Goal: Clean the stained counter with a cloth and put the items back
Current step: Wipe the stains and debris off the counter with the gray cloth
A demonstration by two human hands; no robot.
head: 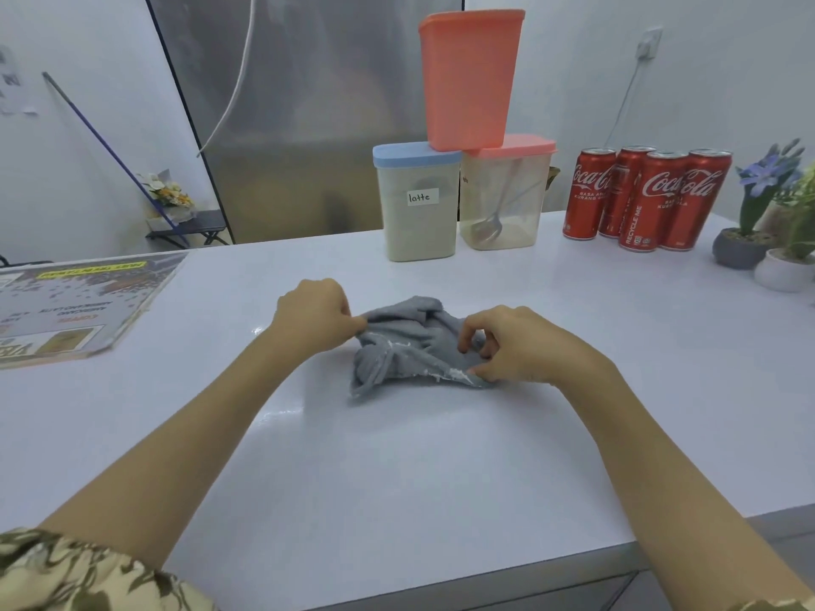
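Both forearms extend forward over the white counter (441,456). The left hand (315,317) is knuckles-up, fingers curled, pinching the left edge of the grey cloth (405,346). The right hand (516,346) is also curled; its thumb and fingers pinch the cloth's right side and near corner. The cloth lies bunched on the counter between the 2 hands, with white residue along its near hem.

At the counter's far edge stand 3 containers: a blue-lidded container (416,205) labelled "latte", touching a pink-lidded container (507,196) that holds a metal spoon (494,218), and an orange container (469,79) stacked across both lids. To their right stand 4 red cans (644,200) marked "Coca-Cola" and "RECYCLE ME". Further right are potted plants (758,213). A laminated sign (75,302) lies at the counter's left end; its text cannot be read.
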